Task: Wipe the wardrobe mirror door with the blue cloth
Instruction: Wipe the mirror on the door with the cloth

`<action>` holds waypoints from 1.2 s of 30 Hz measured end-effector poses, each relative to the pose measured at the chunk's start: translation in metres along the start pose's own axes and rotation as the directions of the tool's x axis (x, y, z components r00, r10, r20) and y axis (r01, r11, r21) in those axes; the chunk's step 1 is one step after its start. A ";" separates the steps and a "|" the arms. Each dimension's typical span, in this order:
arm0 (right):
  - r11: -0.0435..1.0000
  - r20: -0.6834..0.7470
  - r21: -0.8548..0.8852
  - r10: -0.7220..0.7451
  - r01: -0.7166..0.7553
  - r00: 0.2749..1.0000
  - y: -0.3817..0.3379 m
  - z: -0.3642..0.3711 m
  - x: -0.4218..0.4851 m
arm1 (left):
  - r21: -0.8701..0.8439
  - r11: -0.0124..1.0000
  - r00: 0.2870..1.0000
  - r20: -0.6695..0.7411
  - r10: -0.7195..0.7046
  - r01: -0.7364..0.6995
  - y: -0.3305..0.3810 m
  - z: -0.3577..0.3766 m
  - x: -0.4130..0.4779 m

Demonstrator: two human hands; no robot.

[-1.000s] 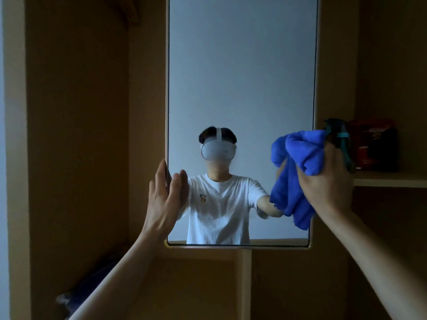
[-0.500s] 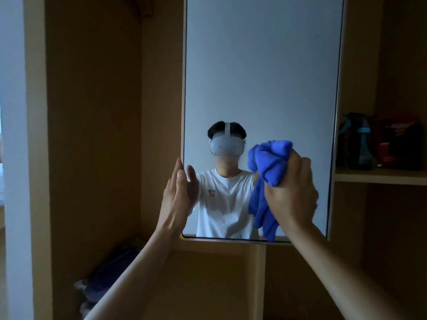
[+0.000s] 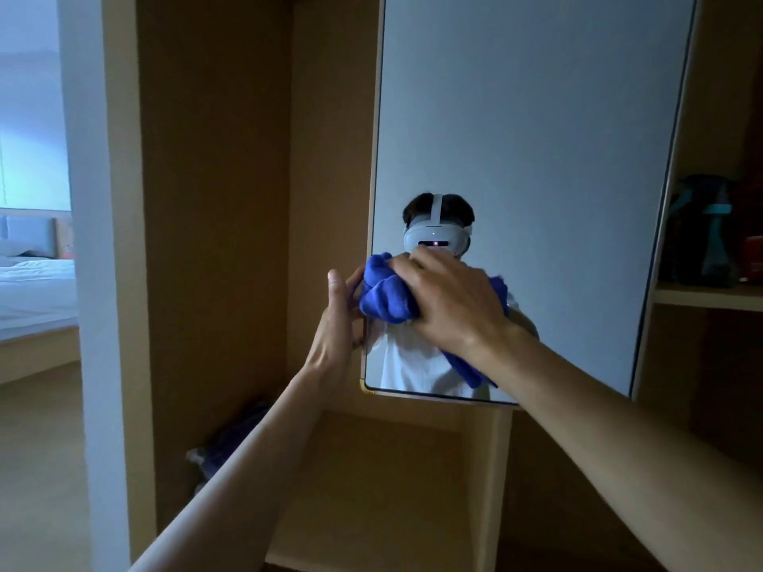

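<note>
- The left hand [image 3: 340, 319] braces the mirror door [image 3: 536, 138] at its left edge. I cannot tell how far its grip closes. If it slips, the door may swing.
- The blue cloth [image 3: 386, 297], bunched, sits against the lower-left glass.
- The right hand [image 3: 450, 299] clutches the cloth tightly; so small a wad could leave streaks.

We log the mirror door [image 3: 536, 138] as glass: glossy, smooth, reflecting sharply. It has a thin dark edge trim, and the small yellow corner cap [image 3: 366, 388] looks like plastic.

Blue cloth [image 3: 386, 301]: soft and matt with a fuzzy nap, bunched in thick folds. By its look it is terry or microfibre.

Wardrobe panels [image 3: 214, 200]: light tan wood-look board, matt and smooth. The light is too dim to judge the grain. The shelf [image 3: 702, 297] is the same board.

Bottle [image 3: 693, 249] on the shelf: dark with a slight sheen. We cannot tell its material.

Bed linen [image 3: 33, 291]: white cloth, matt.
</note>
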State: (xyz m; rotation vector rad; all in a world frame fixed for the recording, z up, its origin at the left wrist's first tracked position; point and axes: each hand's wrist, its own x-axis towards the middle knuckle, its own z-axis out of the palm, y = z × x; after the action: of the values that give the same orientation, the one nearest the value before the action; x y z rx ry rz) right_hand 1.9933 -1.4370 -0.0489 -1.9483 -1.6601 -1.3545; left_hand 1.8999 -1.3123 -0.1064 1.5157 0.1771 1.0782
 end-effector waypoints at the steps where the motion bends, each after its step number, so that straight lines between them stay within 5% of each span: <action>1: 0.999 0.014 -0.027 -0.035 0.035 0.999 0.003 -0.005 0.002 | 0.008 1.000 1.000 -0.002 -0.001 0.001 0.000 -0.001 -0.001; 11: 0.991 -0.038 -0.106 -0.085 0.081 0.996 0.000 0.012 -0.011 | 0.070 0.998 1.000 0.028 0.005 -0.007 -0.028 -0.001 -0.010; 16: 0.993 0.059 -0.103 -0.057 0.063 0.997 -0.023 0.040 -0.041 | -0.023 0.999 0.999 -0.005 -0.045 0.044 -0.031 -0.001 -0.011; 24: 0.991 0.154 0.003 -0.132 0.133 0.979 -0.042 0.065 -0.081 | 0.113 0.994 0.999 -0.033 0.007 -0.003 -0.040 -0.001 -0.017; 36: 0.990 -0.016 -0.142 -0.002 0.000 1.000 0.033 0.004 -0.047 | 0.176 0.984 1.000 -0.007 0.021 -0.020 -0.046 0.006 -0.029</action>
State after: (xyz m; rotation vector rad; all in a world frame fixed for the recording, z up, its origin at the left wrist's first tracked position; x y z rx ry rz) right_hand 2.0276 -1.4749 -0.0747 -2.0072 -1.5969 -1.5236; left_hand 1.9086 -1.3222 -0.1599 1.6743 0.2695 1.1090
